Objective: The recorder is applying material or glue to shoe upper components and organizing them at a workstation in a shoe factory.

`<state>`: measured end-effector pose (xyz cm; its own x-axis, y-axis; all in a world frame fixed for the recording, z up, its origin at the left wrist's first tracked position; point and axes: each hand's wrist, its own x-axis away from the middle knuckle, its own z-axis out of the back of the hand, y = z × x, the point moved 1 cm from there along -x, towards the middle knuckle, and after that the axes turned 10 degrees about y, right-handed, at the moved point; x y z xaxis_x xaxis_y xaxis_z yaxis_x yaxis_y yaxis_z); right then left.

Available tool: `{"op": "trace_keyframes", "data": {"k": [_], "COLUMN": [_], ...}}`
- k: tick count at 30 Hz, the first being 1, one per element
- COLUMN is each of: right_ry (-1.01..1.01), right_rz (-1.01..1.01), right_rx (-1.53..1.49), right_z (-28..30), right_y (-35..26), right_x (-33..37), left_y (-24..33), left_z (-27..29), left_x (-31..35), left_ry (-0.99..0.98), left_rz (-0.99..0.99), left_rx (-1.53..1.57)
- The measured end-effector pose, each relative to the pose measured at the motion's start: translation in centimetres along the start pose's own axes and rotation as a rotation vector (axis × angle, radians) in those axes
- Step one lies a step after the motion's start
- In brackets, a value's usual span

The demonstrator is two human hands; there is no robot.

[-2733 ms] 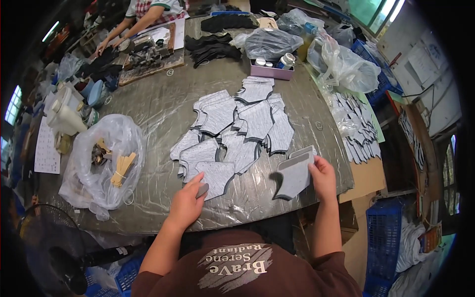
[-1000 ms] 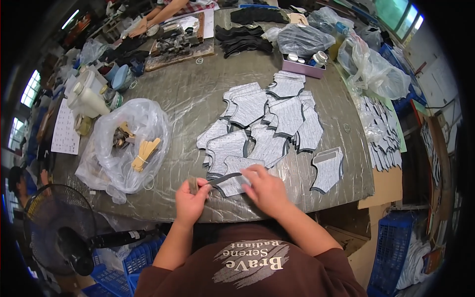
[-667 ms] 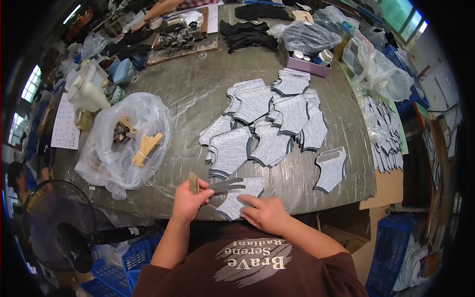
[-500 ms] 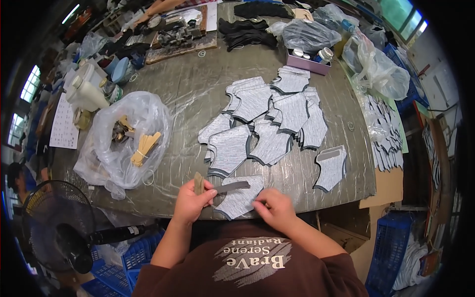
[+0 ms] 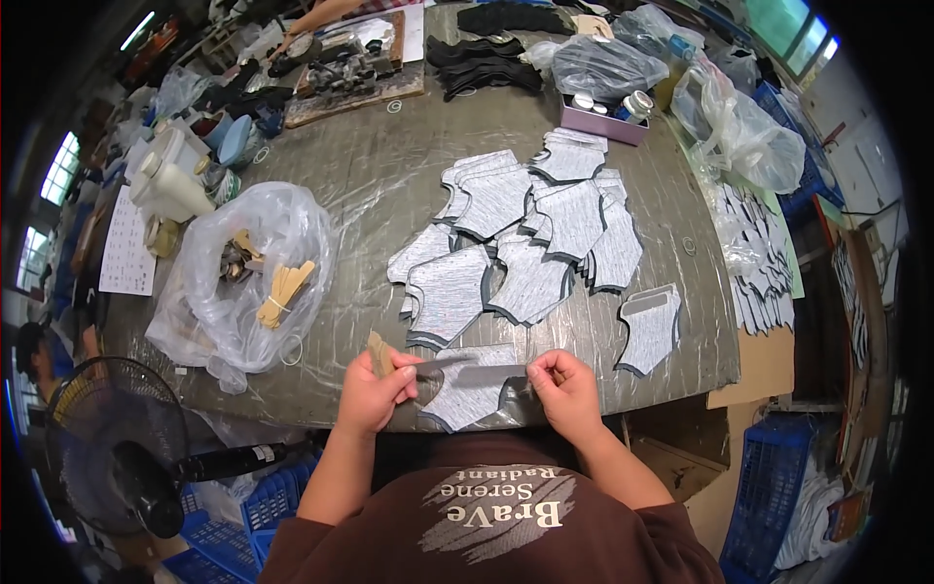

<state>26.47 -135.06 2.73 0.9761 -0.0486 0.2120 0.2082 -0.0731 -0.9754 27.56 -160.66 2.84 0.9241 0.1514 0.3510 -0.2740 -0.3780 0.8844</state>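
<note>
My left hand [image 5: 373, 391] is closed around a flat brownish piece [image 5: 378, 352] that sticks up past its fingers, and a dark grey strip extends rightward from the same grip. My right hand [image 5: 568, 394] pinches the right end of a flat grey strip [image 5: 494, 373]. Both strips hover over a light grey, dark-edged shoe-upper-like piece [image 5: 465, 404] at the table's near edge; whether they join is unclear. Beyond it lie overlapping stacks of similar cut pieces [image 5: 449, 292]. Another such piece [image 5: 649, 336] rests at the right, with a darker grey band along its top.
A clear plastic bag [image 5: 311, 234] holding banded wooden sticks [image 5: 286, 292] lies left on the table [image 5: 389, 146]. Bottles stand beyond it. A purple box [image 5: 605, 125] sits at the far right, near black pieces [image 5: 486, 66]. A fan [image 5: 115, 443] stands lower left.
My right hand has moved right and slightly up, and now pinches the end of a grey strip held out level. My left hand has shifted slightly left.
</note>
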Motion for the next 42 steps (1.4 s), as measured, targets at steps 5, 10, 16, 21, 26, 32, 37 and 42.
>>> {"op": "trace_keyframes", "data": {"k": [5,10,16,21,26,32,37,42], "right_ry": [-0.058,-0.082,-0.048,-0.054,0.119,-0.002,-0.061,-0.077], "right_rz": [-0.045,-0.01,0.035,0.006,0.161,0.854,0.896,0.893], "right_rx": [0.02,0.069,0.056,0.056,0.154,0.833,0.911,0.933], "right_z": [-0.5,-1.2,-1.7,-1.7,-1.7,-1.4,-1.6,-1.5], "right_y": [-0.4,0.1,-0.3,0.1,0.9,0.4,0.8,0.9], "right_x": [0.5,0.9,0.9,0.7,0.5,0.5,0.5,0.5], "left_y": [-0.1,0.7,1.1,0.9,0.5,1.3,1.0,1.0], "left_z": [0.8,-1.3,-2.0,-2.0,-2.1,-2.1,-2.7,-2.8], "left_x": [0.2,1.0,1.4,1.0,-0.3,-2.3,-2.8,-3.4], "left_ry": [-0.101,-0.098,-0.137,-0.157,-0.176,-0.127,-0.078,-0.096], "left_rz": [0.032,0.114,0.008,-0.055,-0.125,-0.046,0.049,0.054], "left_rx": [0.009,-0.328,-0.491,-0.562,-0.632,-0.648,-0.735,-0.783]}}
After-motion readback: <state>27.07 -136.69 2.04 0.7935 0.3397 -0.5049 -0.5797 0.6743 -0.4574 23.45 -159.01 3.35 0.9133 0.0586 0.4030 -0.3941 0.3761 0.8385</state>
